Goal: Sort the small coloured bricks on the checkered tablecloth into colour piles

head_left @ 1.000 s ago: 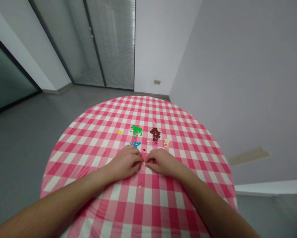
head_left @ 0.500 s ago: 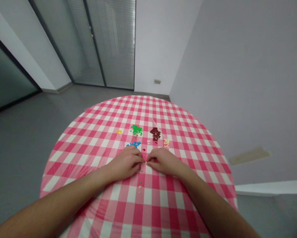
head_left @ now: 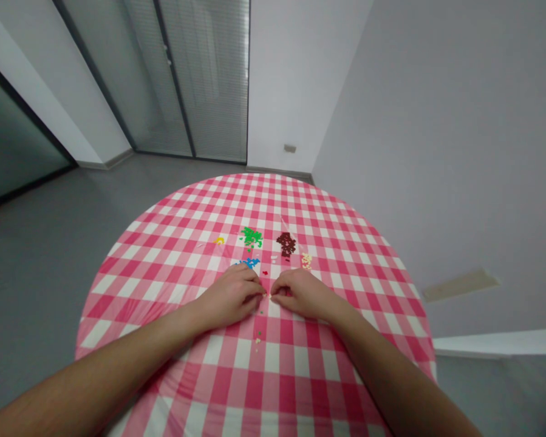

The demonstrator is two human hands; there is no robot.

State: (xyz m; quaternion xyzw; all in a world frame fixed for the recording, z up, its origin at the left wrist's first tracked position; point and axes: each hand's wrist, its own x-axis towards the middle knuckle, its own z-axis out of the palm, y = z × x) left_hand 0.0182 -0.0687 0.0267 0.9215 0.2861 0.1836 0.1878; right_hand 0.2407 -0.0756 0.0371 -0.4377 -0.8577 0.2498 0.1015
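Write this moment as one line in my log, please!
left hand: beside tiny pale bits | right hand: beside them too | green bits | brown bits

The checked tablecloth (head_left: 131, 285) is showing a smooth, faintly glossy plastic finish, catching light along its creases. At 12 o'clock, the green bits (head_left: 252, 238) are staying too small to tell their material. At 11 o'clock, glass panels (head_left: 200, 79) are gleaming over slatted blinds; at 2 o'clock, the painted wall (head_left: 436, 152) is looking matt, while the smooth grey floor (head_left: 36, 291) is shining softly at 9 o'clock.

No lettering, labels, numbers or signs can be read anywhere.
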